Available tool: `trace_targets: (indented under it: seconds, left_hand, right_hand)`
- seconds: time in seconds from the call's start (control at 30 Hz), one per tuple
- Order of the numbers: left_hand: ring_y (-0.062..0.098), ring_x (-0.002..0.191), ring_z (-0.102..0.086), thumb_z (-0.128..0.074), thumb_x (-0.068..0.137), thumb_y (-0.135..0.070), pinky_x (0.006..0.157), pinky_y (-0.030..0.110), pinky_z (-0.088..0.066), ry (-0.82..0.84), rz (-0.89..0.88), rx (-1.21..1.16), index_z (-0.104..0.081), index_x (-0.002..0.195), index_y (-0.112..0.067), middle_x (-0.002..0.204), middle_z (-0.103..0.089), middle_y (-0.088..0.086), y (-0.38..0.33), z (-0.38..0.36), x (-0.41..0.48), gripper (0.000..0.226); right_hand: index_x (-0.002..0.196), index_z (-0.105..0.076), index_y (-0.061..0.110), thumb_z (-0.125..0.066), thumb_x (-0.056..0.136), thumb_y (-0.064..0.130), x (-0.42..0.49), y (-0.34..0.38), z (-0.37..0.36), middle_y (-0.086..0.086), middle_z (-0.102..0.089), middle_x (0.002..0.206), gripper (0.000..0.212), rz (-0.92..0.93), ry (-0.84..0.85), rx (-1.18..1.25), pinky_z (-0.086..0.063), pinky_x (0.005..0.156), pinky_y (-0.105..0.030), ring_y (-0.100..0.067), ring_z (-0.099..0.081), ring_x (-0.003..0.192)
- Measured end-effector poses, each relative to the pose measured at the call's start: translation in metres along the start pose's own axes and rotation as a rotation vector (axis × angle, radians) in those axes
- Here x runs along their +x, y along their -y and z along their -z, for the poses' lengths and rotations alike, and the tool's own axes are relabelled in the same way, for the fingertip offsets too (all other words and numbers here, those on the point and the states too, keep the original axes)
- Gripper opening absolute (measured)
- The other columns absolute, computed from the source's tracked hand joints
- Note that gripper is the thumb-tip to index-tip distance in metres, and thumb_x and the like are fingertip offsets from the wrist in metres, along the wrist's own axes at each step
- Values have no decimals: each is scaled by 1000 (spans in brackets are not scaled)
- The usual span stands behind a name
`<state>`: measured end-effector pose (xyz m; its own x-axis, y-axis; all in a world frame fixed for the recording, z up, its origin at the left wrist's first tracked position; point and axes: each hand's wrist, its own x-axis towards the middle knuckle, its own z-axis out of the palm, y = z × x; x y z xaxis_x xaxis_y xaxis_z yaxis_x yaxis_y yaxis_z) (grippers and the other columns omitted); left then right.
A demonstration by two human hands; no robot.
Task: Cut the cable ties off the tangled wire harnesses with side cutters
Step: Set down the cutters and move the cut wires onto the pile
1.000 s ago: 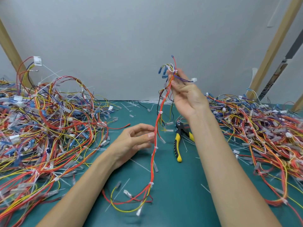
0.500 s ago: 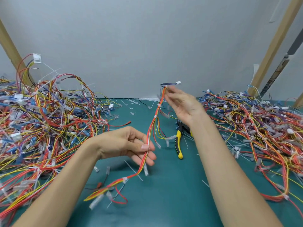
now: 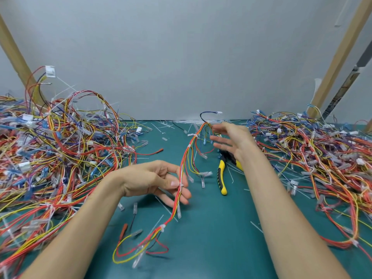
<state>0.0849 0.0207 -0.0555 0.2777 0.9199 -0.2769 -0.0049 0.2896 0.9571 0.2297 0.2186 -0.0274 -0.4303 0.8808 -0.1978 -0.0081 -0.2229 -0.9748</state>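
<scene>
A wire harness (image 3: 184, 158) of red, orange and yellow wires runs from the mat's back centre down to a loose loop at the front. White cable ties (image 3: 162, 228) bind it at several spots. My left hand (image 3: 157, 180) pinches it between thumb and fingers at a tie. My right hand (image 3: 231, 139) hovers beside its upper end with fingers spread straight, holding nothing. Side cutters (image 3: 221, 178) with yellow and black handles lie on the green mat (image 3: 211, 228); their head is partly hidden under my right wrist.
A big tangled pile of harnesses (image 3: 56, 150) fills the left of the mat, another pile (image 3: 314, 158) the right. Cut tie scraps and clear connector sleeves litter the mat. A grey wall stands behind, with slanted wooden beams at both sides.
My right hand has come down toward the mat and let go of the harness's upper end, its fingers now spread. My left hand has kept its pinch, and the harness now lies lower and slacker.
</scene>
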Motion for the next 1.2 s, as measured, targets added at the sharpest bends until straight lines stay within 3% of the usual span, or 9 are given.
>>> trace_targets:
  seconds: [0.13, 0.23, 0.4, 0.57, 0.67, 0.77, 0.87, 1.07, 1.2]
  left_hand:
    - [24, 89, -71, -48, 96, -2, 73, 30, -59, 57, 8, 79, -59, 92, -8, 95, -70, 10, -2, -3, -1, 13]
    - [18, 71, -69, -48, 93, 3, 69, 28, -58, -1, -27, 84, -57, 79, -9, 83, -63, 5, -4, -5, -2, 20]
    - [17, 66, -67, -49, 94, -2, 58, 23, -54, -91, -16, 53, -60, 77, -13, 84, -58, 7, -7, -4, -6, 23]
    - [17, 67, -68, -46, 97, 3, 58, 22, -54, -208, -77, 69, -63, 82, -12, 81, -65, 3, -10, -10, 2, 27]
    - [17, 69, -69, -48, 96, 3, 58, 22, -55, -243, -138, 80, -64, 85, -11, 83, -68, 3, -16, -17, 10, 25]
    - [19, 78, -70, -49, 98, 1, 64, 24, -57, -235, -153, 77, -64, 94, -7, 88, -69, 6, -20, -21, 14, 17]
    - [24, 93, -72, -49, 98, -3, 72, 25, -57, -247, -151, 24, -60, 111, 0, 99, -72, 11, -22, -22, 13, 17]
    - [27, 122, -60, -45, 100, -7, 91, 33, -55, -48, -78, 22, -43, 139, -5, 129, -63, 18, -36, -23, 0, 39]
    - [31, 128, -54, -50, 99, -13, 89, 42, -56, 106, -24, 8, -28, 148, -14, 136, -57, 18, -42, -21, -12, 54]
  right_hand:
    - [76, -69, 11, -57, 86, 11, 2, 2, 0, 0, -55, 66, 15, 14, -59, -121, -52, 50, -25, -14, -57, 52]
    - [79, -70, 10, -54, 85, 12, -1, 2, 2, 1, -65, 58, 17, -44, 45, -263, -55, 54, -26, -15, -67, 52]
    - [95, -72, 9, -53, 92, 25, -1, 1, 2, -7, -76, 89, 25, -99, 227, -496, -56, 63, -25, -18, -73, 75]
    - [111, -67, 11, -51, 96, 47, -4, 2, -6, -7, -75, 100, 43, -107, 504, -446, -56, 79, -34, -20, -72, 94]
    - [109, -68, 16, -58, 91, 50, -11, 0, -18, -3, -74, 105, 40, -59, 614, -491, -55, 79, -33, -18, -71, 94]
    - [115, -65, 12, -63, 93, 25, -17, -3, -29, -7, -71, 110, 26, 49, 635, -393, -50, 76, -28, -17, -67, 90]
    - [122, -60, 11, -60, 93, 8, -20, -3, -35, -9, -69, 115, 29, 108, 611, -202, -50, 80, -31, -21, -64, 97]
    - [112, -63, 14, -56, 94, 18, -21, 17, -35, -3, -70, 112, 19, 121, 552, 205, -52, 72, -26, -16, -64, 86]
    - [107, -60, 18, -56, 96, 15, -19, 25, -29, 1, -70, 101, 13, 138, 465, 412, -50, 70, -25, -15, -66, 87]
